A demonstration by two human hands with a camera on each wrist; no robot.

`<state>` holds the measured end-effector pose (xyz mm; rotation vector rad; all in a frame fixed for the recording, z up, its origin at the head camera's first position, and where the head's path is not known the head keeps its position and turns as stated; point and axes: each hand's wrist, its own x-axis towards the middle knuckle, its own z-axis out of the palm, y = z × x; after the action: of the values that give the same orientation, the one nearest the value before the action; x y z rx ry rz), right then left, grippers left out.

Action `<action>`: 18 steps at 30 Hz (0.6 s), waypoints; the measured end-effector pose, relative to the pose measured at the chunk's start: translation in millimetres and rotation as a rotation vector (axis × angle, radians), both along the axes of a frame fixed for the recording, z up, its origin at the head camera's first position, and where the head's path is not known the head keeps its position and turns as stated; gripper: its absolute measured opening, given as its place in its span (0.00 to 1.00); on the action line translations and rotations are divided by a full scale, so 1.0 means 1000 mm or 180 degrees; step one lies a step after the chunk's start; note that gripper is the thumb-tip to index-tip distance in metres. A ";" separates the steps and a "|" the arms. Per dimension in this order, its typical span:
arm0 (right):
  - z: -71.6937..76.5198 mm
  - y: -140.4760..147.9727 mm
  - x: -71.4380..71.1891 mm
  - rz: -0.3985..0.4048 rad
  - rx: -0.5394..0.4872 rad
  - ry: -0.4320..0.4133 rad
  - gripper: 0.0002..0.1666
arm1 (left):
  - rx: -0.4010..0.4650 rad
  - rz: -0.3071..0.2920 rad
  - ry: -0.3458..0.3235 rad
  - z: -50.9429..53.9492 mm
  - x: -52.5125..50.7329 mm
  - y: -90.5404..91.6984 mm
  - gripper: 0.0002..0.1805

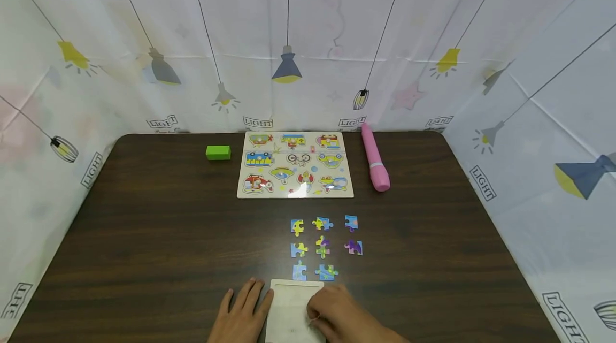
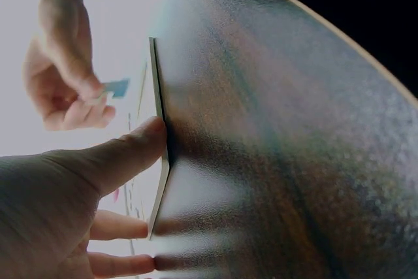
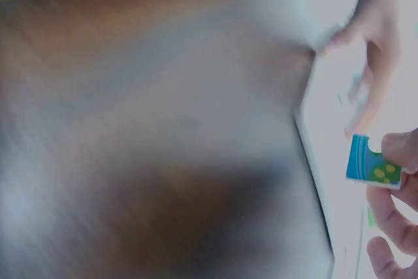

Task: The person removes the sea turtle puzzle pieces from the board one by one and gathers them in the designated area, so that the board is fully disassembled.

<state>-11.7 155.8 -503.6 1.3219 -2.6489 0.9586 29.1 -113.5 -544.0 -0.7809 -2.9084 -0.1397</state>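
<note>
My right hand (image 1: 339, 313) is over the right side of a pale wooden puzzle tray (image 1: 291, 308) at the table's front. Between thumb and fingertips it pinches a jigsaw piece (image 3: 373, 163), blue and green with yellow dots, plain in the right wrist view. Flat beside the tray's left edge lies my left hand (image 1: 243, 311), fingers spread; in the left wrist view its thumb (image 2: 147, 138) touches the tray's rim. Beyond the tray, several loose jigsaw pieces (image 1: 322, 246) lie in rough rows, face up. The lower part of the tray runs out of the head view.
At the back stands a vehicle-picture board (image 1: 295, 165) lying flat, with a green block (image 1: 218, 152) to its left and a pink stick-shaped object (image 1: 374, 158) to its right. A patterned curtain (image 1: 317, 27) borders the dark table (image 1: 159, 236) behind and at both sides.
</note>
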 end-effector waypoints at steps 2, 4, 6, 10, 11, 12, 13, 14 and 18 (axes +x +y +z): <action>0.007 0.011 -0.010 -0.0312 -0.0072 -0.0022 0.17 | 0.0019 0.0002 0.0006 -0.001 0.000 0.000 0.55; 0.012 0.026 -0.023 -0.0663 -0.0036 -0.0146 0.17 | 0.0033 0.0005 -0.0008 -0.001 0.000 0.000 0.55; 0.017 0.042 -0.036 -0.0937 0.0065 -0.0419 0.18 | 0.0042 0.0010 -0.0045 -0.001 0.000 0.000 0.55; 0.017 0.067 -0.054 -0.1071 0.0249 -0.0955 0.15 | 0.0046 0.0014 -0.0056 0.000 0.000 -0.001 0.55; 0.016 0.071 -0.056 -0.1044 0.0265 -0.1063 0.14 | 0.0046 0.0013 -0.0048 0.000 0.000 -0.001 0.55; 0.014 0.073 -0.058 -0.1013 0.0263 -0.1145 0.13 | 0.0049 0.0009 -0.0038 -0.001 0.000 -0.001 0.55; 0.013 0.074 -0.059 -0.0989 0.0267 -0.1196 0.13 | 0.0054 0.0007 -0.0033 -0.001 0.000 -0.001 0.55; 0.011 0.075 -0.060 -0.0972 0.0273 -0.1222 0.13 | 0.0059 0.0003 -0.0035 -0.001 0.000 -0.001 0.55; 0.006 0.071 -0.060 -0.1024 0.0301 -0.1136 0.14 | 0.0085 -0.0002 -0.0053 -0.002 0.000 -0.002 0.55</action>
<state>-71.6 226.4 -497.8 0.7522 -3.0725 1.1194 29.1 -115.0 -545.7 -0.7802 -2.9155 -0.1854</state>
